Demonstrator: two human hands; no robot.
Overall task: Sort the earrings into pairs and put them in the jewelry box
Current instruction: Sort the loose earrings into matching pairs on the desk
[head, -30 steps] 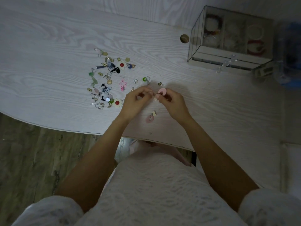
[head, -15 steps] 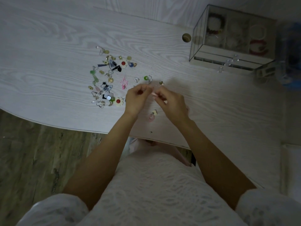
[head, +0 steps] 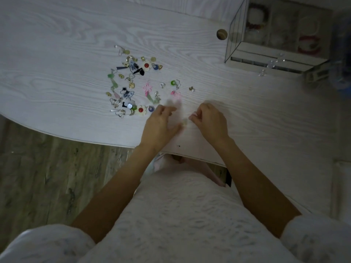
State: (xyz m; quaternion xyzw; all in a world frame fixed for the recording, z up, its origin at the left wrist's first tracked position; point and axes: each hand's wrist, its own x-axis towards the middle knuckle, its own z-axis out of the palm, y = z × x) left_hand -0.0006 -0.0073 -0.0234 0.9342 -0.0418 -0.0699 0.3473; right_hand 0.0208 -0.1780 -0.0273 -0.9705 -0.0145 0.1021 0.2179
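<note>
Metal hooks, beads and enamel make up the earrings [head: 133,80], a loose scatter on the table [head: 57,54] at about ten o'clock from the hands. A few lie apart from the heap toward two o'clock: a green bead [head: 173,82], a pink flower [head: 177,94] and a small gold stud [head: 191,89]. Two flowers with red centres stand out as a likely pair, one [head: 146,65] at the heap's twelve o'clock edge, one [head: 141,110] at its six o'clock edge.

These should be very light, stiff and small, so they will skate on the smooth wood and tangle by their wires. I would pinch each by its bead or flower body, not by the thin hook, which looks easy to bend. Glass-like drops may chip if dropped.

The left hand [head: 159,123] hovers at the heap's five o'clock corner, fingers loosely curled and part open; motion blur hides whether anything is between them. The right hand [head: 209,121] is just beside it at three o'clock, fingers curled in close to a pinch, but I cannot tell if they hold an earring. A pale blurred smear sits between the two hands.

The box [head: 275,59], glass-walled with compartments already holding rings and bracelets, stands well apart at one o'clock; its lid appears down
</note>
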